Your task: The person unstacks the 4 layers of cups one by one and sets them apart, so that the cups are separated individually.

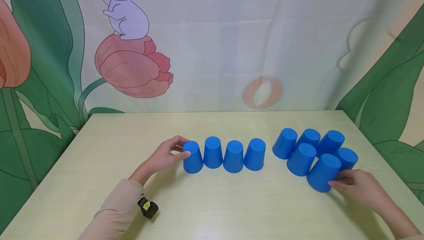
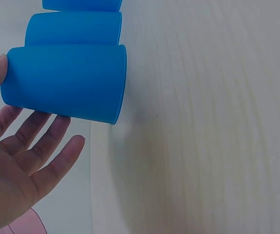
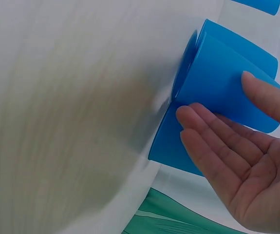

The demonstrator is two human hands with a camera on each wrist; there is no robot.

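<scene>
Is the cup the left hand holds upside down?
Upside down: the cup in the left hand shows its closed base on top, wide rim down.

Hands well apart, a person's left hand (image 1: 165,156) and right hand (image 1: 359,188) each hold a pinch, thumb set opposite the fingers. Behind the left hand, a forearm in a beige sleeve (image 1: 116,207) slants back and outward; behind the right, a bare wrist (image 1: 385,207) mirrors the angle. The left little finger (image 2: 62,161) stands apart from its neighbors.
</scene>
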